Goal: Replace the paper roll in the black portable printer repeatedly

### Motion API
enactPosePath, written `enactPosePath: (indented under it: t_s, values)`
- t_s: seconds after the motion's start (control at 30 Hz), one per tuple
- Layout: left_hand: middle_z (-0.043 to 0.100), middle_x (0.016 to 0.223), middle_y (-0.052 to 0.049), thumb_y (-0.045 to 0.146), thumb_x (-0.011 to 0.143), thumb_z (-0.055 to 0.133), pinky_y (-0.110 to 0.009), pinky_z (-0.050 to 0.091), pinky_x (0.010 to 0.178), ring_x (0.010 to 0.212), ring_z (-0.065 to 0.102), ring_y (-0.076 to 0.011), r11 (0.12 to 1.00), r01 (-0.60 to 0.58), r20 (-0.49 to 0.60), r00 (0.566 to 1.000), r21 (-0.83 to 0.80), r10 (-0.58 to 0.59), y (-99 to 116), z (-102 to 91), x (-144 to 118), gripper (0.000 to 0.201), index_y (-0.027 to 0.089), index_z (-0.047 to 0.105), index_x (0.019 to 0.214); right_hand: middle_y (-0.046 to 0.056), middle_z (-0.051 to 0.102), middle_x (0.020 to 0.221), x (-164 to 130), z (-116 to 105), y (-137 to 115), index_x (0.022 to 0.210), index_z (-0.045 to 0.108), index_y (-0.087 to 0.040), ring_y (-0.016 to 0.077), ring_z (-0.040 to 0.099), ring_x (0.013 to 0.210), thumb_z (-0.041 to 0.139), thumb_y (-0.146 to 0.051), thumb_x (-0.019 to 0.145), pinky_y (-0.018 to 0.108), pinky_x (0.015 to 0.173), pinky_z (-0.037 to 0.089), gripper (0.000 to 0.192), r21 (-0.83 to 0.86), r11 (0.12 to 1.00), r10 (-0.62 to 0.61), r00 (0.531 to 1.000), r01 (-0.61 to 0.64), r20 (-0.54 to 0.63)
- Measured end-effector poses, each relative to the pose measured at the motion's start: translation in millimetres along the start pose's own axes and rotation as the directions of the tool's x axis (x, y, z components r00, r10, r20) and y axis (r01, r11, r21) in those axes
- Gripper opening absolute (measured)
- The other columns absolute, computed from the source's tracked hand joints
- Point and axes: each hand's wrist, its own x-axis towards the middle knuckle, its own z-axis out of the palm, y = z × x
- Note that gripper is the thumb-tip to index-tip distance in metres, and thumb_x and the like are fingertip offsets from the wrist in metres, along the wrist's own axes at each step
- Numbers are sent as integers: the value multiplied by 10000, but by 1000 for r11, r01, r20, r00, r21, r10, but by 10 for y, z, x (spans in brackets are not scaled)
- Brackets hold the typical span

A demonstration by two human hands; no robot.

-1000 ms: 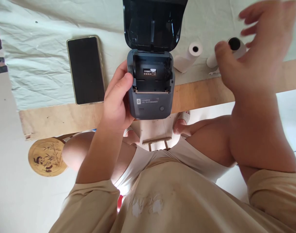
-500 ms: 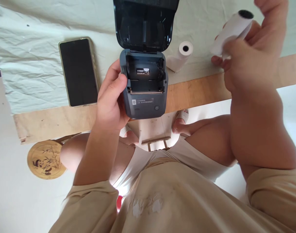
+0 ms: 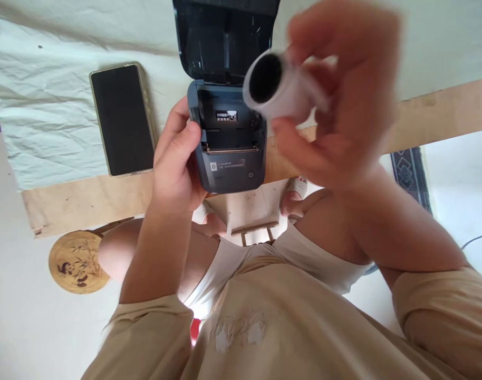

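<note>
At the far left, a round wooden stool (image 3: 77,261) with a panda drawing is seen on the floor, below the table edge (image 3: 86,198). On the pale cloth (image 3: 39,105) a dark smartphone (image 3: 121,119) is laid flat, just beside the left hand (image 3: 177,163). This hand is wrapped around the left side of a small grey label printer (image 3: 229,145), the thumb pressed on its upper rim; the lid (image 3: 221,37) is opened upward and the paper bay (image 3: 230,124) is exposed and looks empty. The printer is held at the table edge, partly over it. To the right, a white paper roll (image 3: 280,89) is pinched between the thumb and fingers of the right hand (image 3: 339,105), in the air just above the bay, its dark core turned to the camera. The loading step is judged to be in hand: the roll should be turned to lie across the bay, then lowered between the side walls. Free room is found at the right, where only bare wood is seen
</note>
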Motion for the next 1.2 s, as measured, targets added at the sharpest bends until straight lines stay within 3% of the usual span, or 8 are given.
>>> enactPosePath:
  t_s: [0.2, 0.3, 0.43, 0.53, 0.67, 0.87, 0.97, 1.2]
  values:
    - [609, 937, -15, 343, 863, 517, -414, 399, 1137, 1244, 554, -223, 999, -39, -2, 999, 0, 39, -10, -2, -26, 270, 182, 577, 1071, 19, 638, 1073, 80, 201, -185, 1003, 487, -213, 116, 609, 1057, 448, -100, 783, 288, 841, 510, 251, -240, 941, -246, 969, 238, -6]
    - [606, 955, -19, 306, 875, 500, -449, 413, 1133, 1271, 541, -233, 999, -24, 1, 1000, -34, 24, 0, 12, -49, 274, 181, 562, 1110, -18, 656, 1102, 91, 220, -174, 871, 500, -215, 76, 621, 1055, 459, -122, 839, 252, 848, 502, 106, -194, 956, -232, 972, 221, -36]
    - [605, 984, -22, 254, 890, 463, -467, 458, 1105, 1318, 515, -243, 998, -12, -1, 1000, -66, 12, 6, 30, -61, 267, 173, 549, 1130, -37, 678, 975, 84, 225, -162, 807, 531, -226, 89, 632, 971, 406, -224, 921, 290, 884, 480, 170, -233, 961, -165, 985, 152, -40]
    - [598, 1032, -23, 226, 902, 428, -462, 466, 1103, 1363, 476, -241, 997, -15, 14, 1000, -81, 16, 0, 24, -53, 287, 159, 530, 1161, -9, 663, 933, 82, 222, -165, 894, 566, -234, 132, 608, 917, 434, -252, 896, 327, 888, 473, 133, -321, 941, -120, 992, 102, -35]
    - [605, 1032, -27, 234, 911, 414, -477, 491, 1067, 1347, 497, -247, 996, -25, 73, 997, -82, 31, -15, -10, -39, 322, 153, 492, 1213, 21, 631, 1034, 99, 205, -169, 995, 579, -194, 122, 583, 956, 525, -209, 801, 255, 803, 496, 202, -253, 955, -205, 961, 155, -184]
    - [631, 1089, -42, 309, 877, 529, -495, 521, 1034, 1345, 498, -289, 995, -45, 108, 993, -85, 54, -56, -56, -17, 384, 154, 503, 1227, -78, 668, 928, 130, 181, -274, 1021, 598, -211, 39, 435, 581, 540, -107, 747, 222, 619, 389, 299, -261, 963, 32, 991, -66, -133]
    - [631, 1101, -43, 347, 863, 557, -507, 507, 1050, 1372, 465, -297, 995, -63, 105, 992, -71, 70, -72, -65, -9, 418, 150, 509, 1228, -93, 665, 890, 123, 185, -326, 1019, 600, -203, 19, 377, 547, 497, -81, 772, 212, 599, 347, 294, -270, 953, 101, 984, -139, -148]
    - [633, 1033, -31, 414, 812, 624, -497, 506, 1046, 1348, 487, -302, 996, -59, 79, 995, -62, 64, -95, -88, 8, 474, 164, 538, 1206, -70, 639, 761, 19, 132, -309, 892, 591, -186, 6, 508, 595, 502, -77, 786, 180, 568, 355, 176, -285, 950, -213, 933, 129, -289]
